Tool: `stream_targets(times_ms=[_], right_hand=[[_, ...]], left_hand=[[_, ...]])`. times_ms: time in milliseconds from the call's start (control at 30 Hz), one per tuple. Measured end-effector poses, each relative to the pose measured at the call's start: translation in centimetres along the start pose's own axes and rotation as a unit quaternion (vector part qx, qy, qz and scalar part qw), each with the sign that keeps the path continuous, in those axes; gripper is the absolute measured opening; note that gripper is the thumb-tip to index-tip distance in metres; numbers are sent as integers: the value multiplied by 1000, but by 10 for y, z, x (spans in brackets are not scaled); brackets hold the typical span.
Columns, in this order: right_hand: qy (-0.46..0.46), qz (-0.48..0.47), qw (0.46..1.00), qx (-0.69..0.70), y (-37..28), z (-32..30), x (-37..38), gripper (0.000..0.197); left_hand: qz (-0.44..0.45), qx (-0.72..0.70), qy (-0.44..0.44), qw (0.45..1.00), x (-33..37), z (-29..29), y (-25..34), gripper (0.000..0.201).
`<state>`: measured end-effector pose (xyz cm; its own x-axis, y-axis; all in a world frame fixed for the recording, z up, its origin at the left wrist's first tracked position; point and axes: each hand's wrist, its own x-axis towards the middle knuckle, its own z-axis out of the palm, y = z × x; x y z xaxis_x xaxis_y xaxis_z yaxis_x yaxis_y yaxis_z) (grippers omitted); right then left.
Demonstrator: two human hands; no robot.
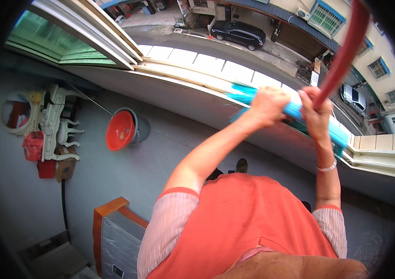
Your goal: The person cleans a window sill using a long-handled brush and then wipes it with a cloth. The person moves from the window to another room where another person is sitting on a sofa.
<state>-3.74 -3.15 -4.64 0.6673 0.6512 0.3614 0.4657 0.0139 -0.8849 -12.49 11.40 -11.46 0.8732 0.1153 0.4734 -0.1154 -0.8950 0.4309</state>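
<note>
A broom with a blue head (338, 134), teal bristles (243, 94) and a red handle (347, 49) lies across the sill of an open window. My left hand (268, 107) is closed over the head, close to the bristles on the left. Round the base of the handle, where it joins the head, my right hand (316, 110) is closed. The handle rises up and outward at the upper right. Part of the broom's underside is hidden by my hands and the sill edge.
The white window sill (183, 78) runs across in front of me, with a street and a black car (238, 34) below outside. An orange basin (120, 130) leans in a grey bucket (140, 126) on the floor. A wood-framed panel (122, 242) stands at lower left.
</note>
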Motion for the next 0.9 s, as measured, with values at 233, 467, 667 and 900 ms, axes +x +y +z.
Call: stream_targets(times_ms=[233,467,667,900], right_hand=[[60,1,977,-203,-19,-114,-10,20],[104,1,960,-261,-45,-167,4,24],[16,-48,995,-86,-80,-90,37,18],[-251,-154,953,68,-115,93,103,19]], left_hand=[[50,-130,50,989,71,96,101,48],[124,-240,-10,963,129,102,140,55],[81,-36,80,993,86,-19,74,58],[-32,148,30,988,-4,-174,-56,40]])
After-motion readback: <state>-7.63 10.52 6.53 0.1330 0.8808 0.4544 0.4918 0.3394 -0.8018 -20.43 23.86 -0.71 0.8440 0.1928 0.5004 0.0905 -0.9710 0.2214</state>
